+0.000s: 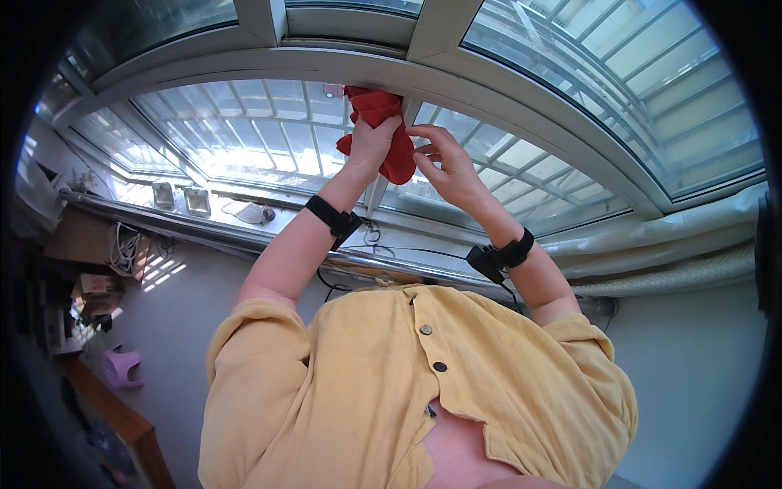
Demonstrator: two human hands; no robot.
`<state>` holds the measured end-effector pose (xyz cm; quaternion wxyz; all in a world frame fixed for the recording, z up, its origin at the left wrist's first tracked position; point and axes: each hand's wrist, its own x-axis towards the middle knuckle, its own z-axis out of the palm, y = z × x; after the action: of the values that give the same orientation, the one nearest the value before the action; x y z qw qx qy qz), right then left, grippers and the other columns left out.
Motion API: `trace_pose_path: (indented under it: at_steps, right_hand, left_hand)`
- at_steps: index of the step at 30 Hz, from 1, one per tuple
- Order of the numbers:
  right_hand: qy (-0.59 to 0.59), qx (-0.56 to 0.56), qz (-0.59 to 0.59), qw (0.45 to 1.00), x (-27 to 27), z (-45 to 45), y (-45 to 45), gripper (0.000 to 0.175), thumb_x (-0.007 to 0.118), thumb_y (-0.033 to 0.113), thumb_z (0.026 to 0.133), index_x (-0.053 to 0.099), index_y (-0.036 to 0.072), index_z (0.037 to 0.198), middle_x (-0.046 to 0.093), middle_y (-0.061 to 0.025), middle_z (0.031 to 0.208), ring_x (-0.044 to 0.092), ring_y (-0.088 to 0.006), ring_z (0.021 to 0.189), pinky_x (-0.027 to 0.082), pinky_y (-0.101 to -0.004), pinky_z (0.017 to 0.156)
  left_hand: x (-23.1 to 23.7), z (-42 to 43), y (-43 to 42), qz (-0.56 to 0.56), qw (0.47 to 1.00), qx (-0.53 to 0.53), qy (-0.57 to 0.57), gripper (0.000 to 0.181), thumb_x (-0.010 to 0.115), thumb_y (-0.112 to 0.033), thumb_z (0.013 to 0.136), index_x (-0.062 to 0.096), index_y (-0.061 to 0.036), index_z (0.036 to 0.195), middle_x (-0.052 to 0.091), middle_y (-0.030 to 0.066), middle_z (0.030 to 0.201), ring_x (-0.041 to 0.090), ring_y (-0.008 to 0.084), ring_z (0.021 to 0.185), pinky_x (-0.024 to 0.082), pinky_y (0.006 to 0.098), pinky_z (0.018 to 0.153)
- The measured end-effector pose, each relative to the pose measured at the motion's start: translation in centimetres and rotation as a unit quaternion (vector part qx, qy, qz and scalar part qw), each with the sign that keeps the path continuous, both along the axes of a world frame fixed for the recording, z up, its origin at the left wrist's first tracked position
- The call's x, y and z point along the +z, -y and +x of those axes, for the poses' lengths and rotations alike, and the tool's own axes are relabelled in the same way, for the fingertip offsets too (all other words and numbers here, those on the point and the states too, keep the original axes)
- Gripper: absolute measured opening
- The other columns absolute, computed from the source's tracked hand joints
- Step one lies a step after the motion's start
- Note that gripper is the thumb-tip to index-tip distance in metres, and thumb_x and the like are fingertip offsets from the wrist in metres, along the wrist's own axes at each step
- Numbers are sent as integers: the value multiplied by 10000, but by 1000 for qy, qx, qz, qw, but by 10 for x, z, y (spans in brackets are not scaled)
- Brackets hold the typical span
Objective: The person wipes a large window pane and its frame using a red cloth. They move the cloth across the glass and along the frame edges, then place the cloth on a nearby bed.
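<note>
My left hand (372, 143) grips a bunched red cloth item (400, 156), perhaps a glove or sock, in front of the window. Its fabric hangs in rounded folds below and beside the fingers, and its upper end lies against the white window frame (256, 67). Just to the right, my right hand (446, 162) is raised with its fingers apart and curled towards the red fabric, holding nothing. Whether a fingertip touches the cloth I cannot tell. Black bands with small devices sit on both wrists.
A metal rail (220, 229) runs along the sill, with two small containers (197, 201) and a cable behind it. Rolled pale material (666, 244) lies at the right. Cardboard boxes (82, 238), a pink stool (122, 367) and wooden furniture (110, 403) stand at the left.
</note>
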<state>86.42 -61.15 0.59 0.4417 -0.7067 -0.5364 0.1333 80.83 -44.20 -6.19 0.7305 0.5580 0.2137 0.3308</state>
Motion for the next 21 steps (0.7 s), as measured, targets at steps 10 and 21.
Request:
trace_pose_path:
  at_steps: [10,21]
  right_hand:
    - [-89,-56,-25,994,-44,47,-31,531,655,188,955,469,46,1431,522,-163,1439,599,-290,1226,509,-411,1022]
    - [-181,-62,-40,981,-84,82,-36,514,643,163,968,479,38,1439,572,-126,1406,599,-231,1206,499,-384,1018]
  left_hand:
    - [-70,20,-15,247,967,-30,-57,477,709,-194,879,548,-63,1309,623,116,1222,632,256,1090,496,388,977]
    - [-129,28,-21,-375,899,-137,-180,423,653,-106,834,496,-112,1227,605,100,1128,616,279,1032,532,483,916]
